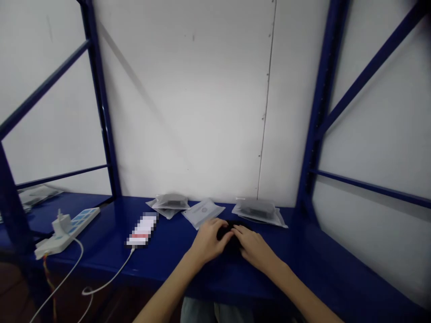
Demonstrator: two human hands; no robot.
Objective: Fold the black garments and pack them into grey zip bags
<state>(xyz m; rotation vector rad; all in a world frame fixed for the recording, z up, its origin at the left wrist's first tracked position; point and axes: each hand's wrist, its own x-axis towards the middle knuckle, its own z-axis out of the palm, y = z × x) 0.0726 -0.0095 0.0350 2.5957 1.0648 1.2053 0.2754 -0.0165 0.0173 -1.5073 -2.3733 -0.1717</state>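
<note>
In the head view, cupping both hands about a black thing (pixel 232 242), over the blue table (pixel 161 264), between the palms and nearer than the bags. Arching the left hand (pixel 211 237) over its left side, index and thumb standing apart with black showing between. Bending the right hand (pixel 251 242) in at the other side, fingertips meeting the left thumb. Not managing to tell whether either hand is pinching it. Showing only in dark patches, seemingly stretching left to right; hiding its ends under the fingers, so leaving its long axis and pointing direction unclear.

Lying behind, along the wall (pixel 202 98): a left bag (pixel 172 202), a middle bag (pixel 203 213) just beyond the left hand, and a right bag (pixel 258 212), long axis running sideways. To the left, lying with its far end leaning right, a phone (pixel 143 229), trailing a white cable (pixel 111 280); farther left, a power strip (pixel 79 229) slanting likewise, bearing a white plug (pixel 61 225).
</note>
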